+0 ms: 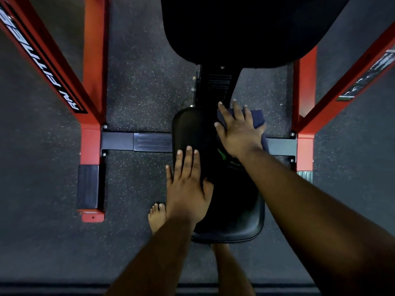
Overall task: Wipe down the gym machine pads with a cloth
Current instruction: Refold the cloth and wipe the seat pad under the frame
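Observation:
A black padded seat [235, 210] of the gym machine lies below me, narrow end pointing away. My right hand [239, 131] presses flat, fingers spread, on a dark blue cloth [257, 116] at the seat's far right part. My left hand [188, 182] rests flat on the seat's left side with straight fingers. A larger black back pad [245, 28] fills the top centre, beyond the seat.
Red steel frame legs [92, 82] [305, 92] stand left and right, joined by a black crossbar [136, 142] under the seat. Speckled dark rubber floor [139, 82] surrounds the machine. My bare foot [157, 216] stands left of the seat.

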`<action>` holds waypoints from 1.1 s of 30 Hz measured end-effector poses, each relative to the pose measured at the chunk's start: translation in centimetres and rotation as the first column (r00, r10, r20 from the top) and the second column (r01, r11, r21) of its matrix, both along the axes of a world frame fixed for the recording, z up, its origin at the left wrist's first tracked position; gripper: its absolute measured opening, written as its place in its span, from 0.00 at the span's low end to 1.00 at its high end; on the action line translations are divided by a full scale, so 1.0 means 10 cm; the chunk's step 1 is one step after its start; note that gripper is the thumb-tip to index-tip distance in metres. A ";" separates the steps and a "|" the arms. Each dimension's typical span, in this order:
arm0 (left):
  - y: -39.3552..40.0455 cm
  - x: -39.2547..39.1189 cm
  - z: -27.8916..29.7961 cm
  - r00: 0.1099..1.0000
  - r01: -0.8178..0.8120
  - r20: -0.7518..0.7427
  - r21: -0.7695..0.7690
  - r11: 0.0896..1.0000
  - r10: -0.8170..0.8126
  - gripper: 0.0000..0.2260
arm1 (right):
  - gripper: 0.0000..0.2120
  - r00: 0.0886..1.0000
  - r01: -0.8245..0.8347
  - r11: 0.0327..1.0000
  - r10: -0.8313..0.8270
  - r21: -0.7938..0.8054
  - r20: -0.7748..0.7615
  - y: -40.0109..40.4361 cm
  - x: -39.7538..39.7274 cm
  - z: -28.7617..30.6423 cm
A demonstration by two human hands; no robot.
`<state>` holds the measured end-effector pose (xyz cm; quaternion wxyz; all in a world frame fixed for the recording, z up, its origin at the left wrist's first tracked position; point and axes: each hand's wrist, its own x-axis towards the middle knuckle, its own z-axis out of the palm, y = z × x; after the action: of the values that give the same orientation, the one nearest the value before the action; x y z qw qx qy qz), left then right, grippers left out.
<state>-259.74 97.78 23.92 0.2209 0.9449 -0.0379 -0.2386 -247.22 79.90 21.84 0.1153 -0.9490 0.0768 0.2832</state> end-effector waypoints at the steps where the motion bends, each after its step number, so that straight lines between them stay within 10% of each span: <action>1: 0.00 -0.01 0.00 1.000 0.005 -0.005 0.007 1.000 -0.005 0.34 | 0.30 1.000 -0.012 1.000 0.012 -0.014 -0.017 0.00 -0.12 0.05; 7: 0.00 0.01 0.05 1.000 0.025 -0.018 0.037 0.999 -0.025 0.34 | 0.36 0.994 0.083 0.992 -0.076 0.091 -0.080 -0.01 -1.27 0.55; 16: -0.02 0.01 0.04 0.999 0.021 -0.029 0.030 0.999 -0.020 0.34 | 0.31 0.997 0.072 0.997 -0.072 0.027 0.002 0.02 -0.19 0.08; 21: -0.02 0.00 0.04 1.000 0.023 0.013 0.055 0.998 -0.024 0.33 | 0.33 0.978 -0.207 0.975 0.206 0.084 0.032 -0.20 -0.72 0.25; 26: -0.03 0.02 0.06 1.000 0.011 -0.017 0.041 0.999 -0.010 0.34 | 0.32 1.000 -0.021 1.000 0.021 -0.022 0.007 -0.11 -0.11 0.02; 33: -0.01 0.01 0.01 1.000 -0.013 0.000 0.022 1.000 0.013 0.34 | 0.30 0.894 -0.447 0.887 0.440 0.117 0.082 0.48 0.42 -0.13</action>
<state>-259.64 97.67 24.02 0.2120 0.9475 -0.0290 -0.2377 -243.03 84.69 20.59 0.1124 -0.9388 -0.1639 0.2814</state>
